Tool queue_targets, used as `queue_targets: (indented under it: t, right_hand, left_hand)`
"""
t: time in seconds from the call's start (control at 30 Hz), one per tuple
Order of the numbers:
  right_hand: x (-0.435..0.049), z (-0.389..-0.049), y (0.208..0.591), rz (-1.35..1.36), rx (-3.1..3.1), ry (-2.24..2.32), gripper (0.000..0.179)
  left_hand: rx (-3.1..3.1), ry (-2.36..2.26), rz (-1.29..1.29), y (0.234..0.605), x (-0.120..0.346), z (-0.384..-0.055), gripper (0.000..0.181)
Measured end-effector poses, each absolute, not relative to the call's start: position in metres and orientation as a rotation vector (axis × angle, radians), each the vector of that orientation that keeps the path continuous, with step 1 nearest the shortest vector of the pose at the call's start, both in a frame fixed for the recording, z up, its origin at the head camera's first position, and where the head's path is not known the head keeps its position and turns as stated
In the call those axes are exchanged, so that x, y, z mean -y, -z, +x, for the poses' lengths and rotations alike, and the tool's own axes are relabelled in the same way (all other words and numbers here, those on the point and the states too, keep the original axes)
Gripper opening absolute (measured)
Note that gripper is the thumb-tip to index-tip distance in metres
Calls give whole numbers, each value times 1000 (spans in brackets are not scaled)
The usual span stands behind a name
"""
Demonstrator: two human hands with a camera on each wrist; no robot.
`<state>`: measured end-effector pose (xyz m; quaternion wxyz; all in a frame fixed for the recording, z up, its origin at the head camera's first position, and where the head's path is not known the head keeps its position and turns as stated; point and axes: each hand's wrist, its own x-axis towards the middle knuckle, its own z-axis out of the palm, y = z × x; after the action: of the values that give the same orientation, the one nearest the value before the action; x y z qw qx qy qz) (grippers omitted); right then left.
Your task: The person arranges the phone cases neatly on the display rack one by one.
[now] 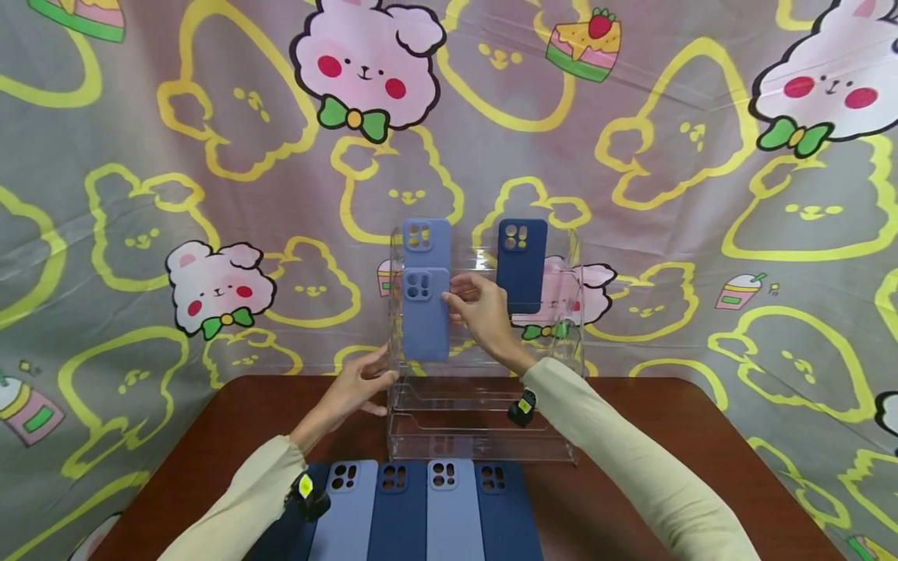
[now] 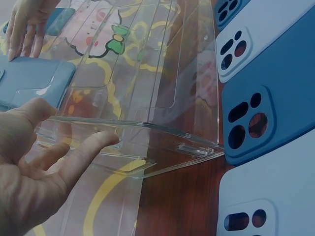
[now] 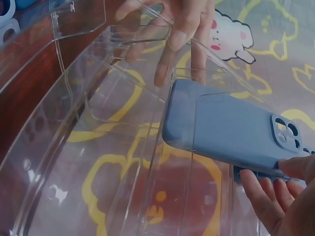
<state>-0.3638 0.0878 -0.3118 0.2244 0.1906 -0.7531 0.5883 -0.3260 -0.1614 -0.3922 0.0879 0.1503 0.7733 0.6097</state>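
Note:
My right hand [image 1: 480, 308] pinches the right edge of a light blue phone case [image 1: 426, 331], near its camera cutouts. In the right wrist view, the lower end of this case [image 3: 221, 123] sits behind a clear front lip of the tiered display rack [image 1: 484, 425]. Directly behind and above it stands another light blue case [image 1: 438, 240]. A dark blue case [image 1: 522, 273] stands upright in the rack's top tier, to the right. With fingers mostly straight, my left hand [image 1: 354, 382] rests against the rack's left side; in the left wrist view its thumb lies by the edge.
Before the rack, a row of alternating light blue [image 1: 452, 514] and dark blue phone cases [image 1: 400, 514] lies on the brown table [image 1: 631, 436]. A cartoon-print cloth [image 1: 701, 257] hangs behind the table. The rack's transparent lower tiers stand close to the row.

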Motion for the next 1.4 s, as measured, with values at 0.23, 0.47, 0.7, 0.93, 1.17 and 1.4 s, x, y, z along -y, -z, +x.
queue_targets:
  t: [0.23,0.47,0.7,0.93,1.17,1.4]
  right_hand:
    - [-90,-362,310,504,2080,-1575,21]
    - [-102,-358,311,513,2141,-1449,22]
    - [-113,-351,312,577,2145,-1476,22]
    - [-121,-345,319,603,2153,-1490,20]
    - [-137,-331,323,618,2202,-1564,23]
    - [-159,-317,328,620,2262,-1567,23]
  left_hand:
    - [-2334,-1802,439,391,161,-328,72]
    - [-2302,-1815,455,394,162,-325,73]
    - [-2299,-1817,473,394,163,-326,74]
    - [-2308,-1818,443,395,161,-326,73]
    - [-2303,-1819,435,397,160,-326,72]
    - [-2307,-1820,441,394,161,-327,73]
